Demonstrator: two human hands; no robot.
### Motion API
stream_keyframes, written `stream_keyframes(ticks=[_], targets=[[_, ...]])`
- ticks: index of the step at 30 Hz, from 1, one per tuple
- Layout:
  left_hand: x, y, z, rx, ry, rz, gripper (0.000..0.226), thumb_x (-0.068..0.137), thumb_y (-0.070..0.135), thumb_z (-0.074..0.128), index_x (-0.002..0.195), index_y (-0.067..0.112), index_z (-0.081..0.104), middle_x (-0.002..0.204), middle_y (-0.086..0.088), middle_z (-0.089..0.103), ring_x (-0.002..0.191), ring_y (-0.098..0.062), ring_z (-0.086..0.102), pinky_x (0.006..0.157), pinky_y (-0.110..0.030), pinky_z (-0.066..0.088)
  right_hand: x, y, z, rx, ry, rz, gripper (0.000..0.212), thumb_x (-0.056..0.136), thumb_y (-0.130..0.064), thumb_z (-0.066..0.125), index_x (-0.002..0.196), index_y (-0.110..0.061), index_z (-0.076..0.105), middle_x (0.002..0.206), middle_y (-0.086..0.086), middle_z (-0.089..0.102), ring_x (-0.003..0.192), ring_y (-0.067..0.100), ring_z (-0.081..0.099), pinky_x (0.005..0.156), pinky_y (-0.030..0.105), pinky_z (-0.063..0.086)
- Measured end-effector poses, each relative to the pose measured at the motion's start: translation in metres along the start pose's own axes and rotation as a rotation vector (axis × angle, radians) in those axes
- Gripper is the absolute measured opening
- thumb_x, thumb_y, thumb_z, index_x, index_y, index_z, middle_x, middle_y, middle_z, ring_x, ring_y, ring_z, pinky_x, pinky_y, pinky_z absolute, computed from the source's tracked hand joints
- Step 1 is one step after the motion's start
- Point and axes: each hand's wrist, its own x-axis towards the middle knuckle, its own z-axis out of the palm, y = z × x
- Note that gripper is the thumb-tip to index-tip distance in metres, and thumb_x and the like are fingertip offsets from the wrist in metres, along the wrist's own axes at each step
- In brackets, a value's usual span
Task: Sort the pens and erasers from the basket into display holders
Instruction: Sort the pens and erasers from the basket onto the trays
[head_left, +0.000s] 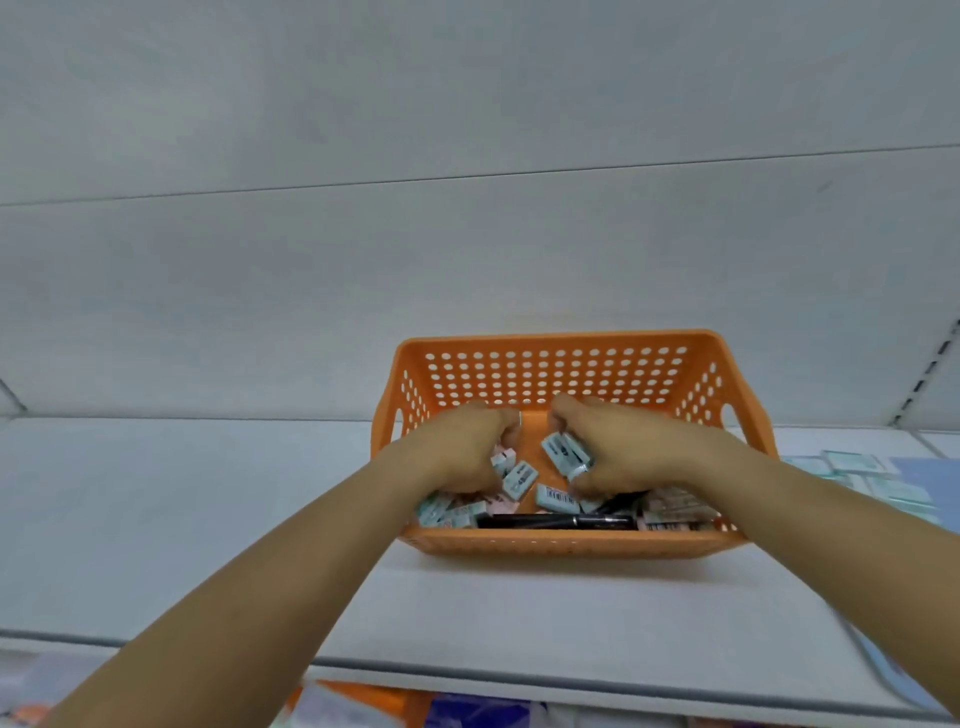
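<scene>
Both hands inside the orange basket (561, 371): left hand (462, 449) and right hand (618, 452) each clutching erasers (566, 453); black pen (556, 521) just below them.

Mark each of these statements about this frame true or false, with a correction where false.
1. Both hands are inside the orange basket. True.
2. The right hand grips pale blue erasers. True.
3. A black pen stands upright in the basket. False: it lies flat along the near wall.
4. The basket sits on the floor. False: it sits on a white shelf.
5. The left hand is flat on the shelf. False: it reaches among erasers.
</scene>
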Motion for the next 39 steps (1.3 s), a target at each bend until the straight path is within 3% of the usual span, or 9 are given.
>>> stream_keyframes(ticks=[3, 9, 13, 17, 20, 23, 27, 33, 39], targets=[[0.000, 0.000, 0.002, -0.039, 0.016, 0.037, 0.033, 0.078, 0.024, 0.075, 0.091, 0.033, 0.046, 0.096, 0.011, 0.055, 0.087, -0.013, 0.054, 0.060, -0.025, 0.038, 0.000, -0.005, 0.002, -0.002, 0.037, -0.089, 0.035, 0.083, -0.031, 0.070, 0.097, -0.034, 0.039, 0.087, -0.012, 0.053, 0.073, 0.005, 0.050, 0.056, 0.026, 0.037], [-0.005, -0.001, -0.004, -0.117, 0.085, -0.014, 0.031, 0.090, 0.031, 0.066, 0.118, 0.035, 0.054, 0.124, 0.004, 0.056, 0.093, -0.012, 0.055, 0.067, -0.022, 0.044, -0.004, -0.010, -0.001, -0.113, -0.009, -0.166, 0.013, 0.094, -0.032, 0.057, 0.106, -0.031, 0.061, 0.097, -0.007, 0.060, 0.083, 0.014, 0.055, 0.071, 0.037, 0.050], [-0.022, 0.006, -0.016, -0.387, 0.253, -0.074, 0.026, 0.090, 0.030, 0.066, 0.108, 0.042, 0.052, 0.114, 0.009, 0.057, 0.083, -0.010, 0.065, 0.061, -0.022, 0.055, -0.012, -0.011, -0.012, 0.071, 0.171, -0.136, 0.006, 0.095, -0.029, 0.056, 0.090, -0.031, 0.058, 0.092, -0.008, 0.062, 0.083, 0.014, 0.060, 0.075, 0.037, 0.054], [-0.045, 0.020, -0.020, -0.775, 0.399, -0.108, 0.023, 0.091, 0.033, 0.066, 0.104, 0.045, 0.052, 0.103, 0.019, 0.061, 0.065, -0.003, 0.070, 0.046, -0.013, 0.049, -0.027, -0.005, -0.026, 0.379, 0.420, -0.052, 0.004, 0.094, -0.027, 0.061, 0.090, -0.028, 0.060, 0.087, -0.014, 0.057, 0.078, 0.008, 0.056, 0.063, 0.024, 0.043], [-0.054, 0.043, -0.018, -1.036, 0.445, -0.097, 0.020, 0.091, 0.031, 0.066, 0.108, 0.038, 0.057, 0.101, 0.011, 0.068, 0.071, -0.011, 0.072, 0.064, -0.025, 0.060, -0.050, 0.002, -0.034, 0.679, 0.437, -0.017, 0.006, 0.091, -0.029, 0.066, 0.086, -0.026, 0.064, 0.070, -0.014, 0.064, 0.061, 0.003, 0.061, 0.056, 0.020, 0.046], [-0.057, 0.075, -0.016, -1.165, 0.429, -0.040, 0.020, 0.088, 0.029, 0.068, 0.107, 0.031, 0.063, 0.101, 0.002, 0.071, 0.070, -0.017, 0.070, 0.075, -0.035, 0.061, -0.079, 0.013, -0.038, 0.827, 0.432, -0.030, 0.006, 0.090, -0.026, 0.067, 0.085, -0.023, 0.066, 0.069, -0.010, 0.068, 0.056, 0.007, 0.062, 0.053, 0.021, 0.047], [-0.052, 0.132, -0.017, -1.294, 0.398, 0.065, 0.017, 0.092, 0.021, 0.064, 0.108, 0.025, 0.065, 0.094, 0.006, 0.073, 0.069, -0.010, 0.068, 0.061, -0.023, 0.056, -0.123, 0.043, -0.045, 0.989, 0.465, -0.068, 0.004, 0.091, -0.014, 0.066, 0.088, -0.016, 0.069, 0.064, -0.005, 0.066, 0.050, 0.007, 0.054, 0.046, 0.019, 0.044], [-0.026, 0.234, -0.006, -1.311, 0.305, 0.254, 0.014, 0.093, 0.013, 0.061, 0.105, 0.018, 0.064, 0.087, 0.006, 0.071, 0.067, -0.007, 0.065, 0.059, -0.021, 0.053, -0.197, 0.131, -0.041, 1.106, 0.556, 0.049, 0.007, 0.092, -0.008, 0.062, 0.091, -0.001, 0.064, 0.065, 0.004, 0.057, 0.048, 0.011, 0.045, 0.044, 0.018, 0.036], [0.009, 0.313, 0.024, -1.423, 0.150, 0.212, 0.015, 0.092, 0.010, 0.061, 0.107, 0.013, 0.064, 0.088, -0.001, 0.069, 0.070, -0.013, 0.064, 0.061, -0.022, 0.053, -0.250, 0.248, 0.002, 0.719, 0.360, 0.491, 0.018, 0.091, -0.013, 0.063, 0.075, -0.010, 0.055, 0.063, -0.002, 0.055, 0.051, 0.013, 0.047, 0.054, 0.024, 0.038]])
